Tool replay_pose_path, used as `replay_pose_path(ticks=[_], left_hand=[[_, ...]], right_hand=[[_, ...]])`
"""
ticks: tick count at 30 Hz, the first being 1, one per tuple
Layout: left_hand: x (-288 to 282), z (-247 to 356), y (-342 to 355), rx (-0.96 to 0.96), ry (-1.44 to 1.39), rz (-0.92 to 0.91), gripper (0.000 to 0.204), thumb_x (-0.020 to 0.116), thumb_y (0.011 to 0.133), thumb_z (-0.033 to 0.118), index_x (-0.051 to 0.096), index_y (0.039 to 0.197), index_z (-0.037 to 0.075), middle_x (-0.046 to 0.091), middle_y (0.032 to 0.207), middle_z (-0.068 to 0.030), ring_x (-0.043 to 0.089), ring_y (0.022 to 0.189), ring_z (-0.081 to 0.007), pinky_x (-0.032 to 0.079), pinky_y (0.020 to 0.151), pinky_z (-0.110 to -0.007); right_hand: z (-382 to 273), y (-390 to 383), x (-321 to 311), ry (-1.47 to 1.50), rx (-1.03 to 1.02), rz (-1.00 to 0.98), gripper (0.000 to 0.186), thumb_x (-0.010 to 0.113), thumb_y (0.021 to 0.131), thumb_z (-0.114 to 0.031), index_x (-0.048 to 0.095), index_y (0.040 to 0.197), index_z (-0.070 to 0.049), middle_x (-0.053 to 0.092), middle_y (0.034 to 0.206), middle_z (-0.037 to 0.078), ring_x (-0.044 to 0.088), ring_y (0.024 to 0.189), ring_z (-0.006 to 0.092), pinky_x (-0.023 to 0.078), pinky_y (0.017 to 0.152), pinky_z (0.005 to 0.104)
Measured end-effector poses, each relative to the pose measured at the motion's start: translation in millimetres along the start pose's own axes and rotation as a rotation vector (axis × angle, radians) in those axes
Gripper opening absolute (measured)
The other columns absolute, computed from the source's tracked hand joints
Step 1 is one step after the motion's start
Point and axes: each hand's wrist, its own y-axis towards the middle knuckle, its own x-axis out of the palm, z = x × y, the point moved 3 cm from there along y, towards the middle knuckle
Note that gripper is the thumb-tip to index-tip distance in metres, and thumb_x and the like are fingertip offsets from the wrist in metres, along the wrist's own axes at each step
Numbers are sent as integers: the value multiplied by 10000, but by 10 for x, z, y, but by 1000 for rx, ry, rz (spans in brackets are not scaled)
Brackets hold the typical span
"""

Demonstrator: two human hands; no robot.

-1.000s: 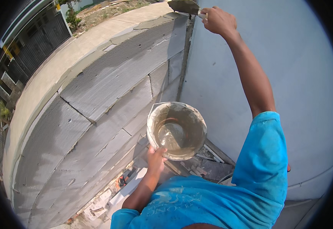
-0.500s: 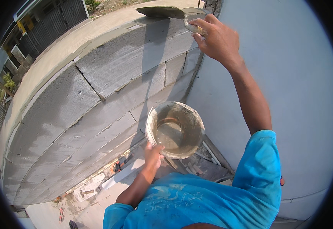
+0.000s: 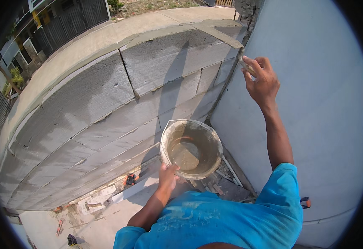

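Note:
My left hand (image 3: 167,177) grips the near rim of a mortar-caked bucket (image 3: 211,166), tilted so its inside shows, with some wet grey mortar (image 3: 184,155) at the bottom. My right hand (image 3: 265,85) is closed round the handle of a trowel (image 3: 221,36). The trowel's mortar-smeared blade reaches over the top of a light grey block wall (image 3: 160,60), close to the corner. Wet mortar (image 3: 164,33) lies along the wall's top course. Whether the blade touches that mortar, I cannot tell.
A pale plastered wall (image 3: 322,91) rises on the right. On the floor at lower left lie a hammer (image 3: 93,205), an orange-and-black tool (image 3: 130,179) and a red tool (image 3: 59,227). Scrap pieces (image 3: 214,186) lie below the bucket. Beyond the block wall runs a concrete road (image 3: 148,20).
My right hand has moved right and nearer, and the trowel blade now points away from the corner at a changed angle. My left hand still holds the bucket; the view has shifted somewhat.

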Motion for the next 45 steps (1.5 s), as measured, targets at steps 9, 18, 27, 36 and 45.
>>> replay_pose_path(ticks=[9, 18, 27, 36, 45], left_hand=[[-794, 20, -400, 30, -3, -32, 555, 615, 756, 53, 505, 1299, 76, 589, 1138, -83, 614, 978, -206, 561, 721, -396], [-2170, -17, -976, 57, -74, 212, 572, 574, 808, 38, 465, 1368, 94, 584, 1154, -78, 603, 999, -205, 545, 680, -409], [-4062, -1211, -1287, 118, -310, 669, 680, 532, 748, -20, 451, 1400, 155, 573, 1125, -74, 612, 893, -224, 568, 615, -399], [-5361, -3360, -1649, 397, -1206, 1508, 416, 548, 829, -45, 485, 1239, -21, 563, 1226, -186, 587, 1123, -398, 487, 962, -620], [-7918, -5260, -1000, 629, -1680, 1824, 320, 395, 965, -2, 517, 1249, -85, 596, 1244, -196, 550, 1212, -385, 385, 1116, -566]], right_hand=[[42, 664, 9, 569, 668, -740, 426, 426, 1022, -412, 579, 1188, -50, 569, 766, 12, 505, 511, 52, 467, 392, 223], [-2032, -1115, -272, 404, 292, -1620, 387, 554, 975, -377, 552, 1195, -58, 645, 806, 91, 610, 616, 191, 516, 587, 352], [-3503, -2636, 978, 631, -24, -1633, 416, 616, 928, -429, 576, 1138, -72, 702, 883, 164, 690, 884, 351, 507, 819, 457], [-3270, -5339, 2919, 467, -453, -1981, 265, 714, 854, -296, 649, 925, -49, 649, 685, 78, 658, 646, 222, 506, 662, 373], [-4481, -7084, 4282, 400, -338, -1394, 713, 798, 770, -283, 448, 1379, -160, 442, 1331, 153, 434, 1228, 386, 371, 1024, 515]])
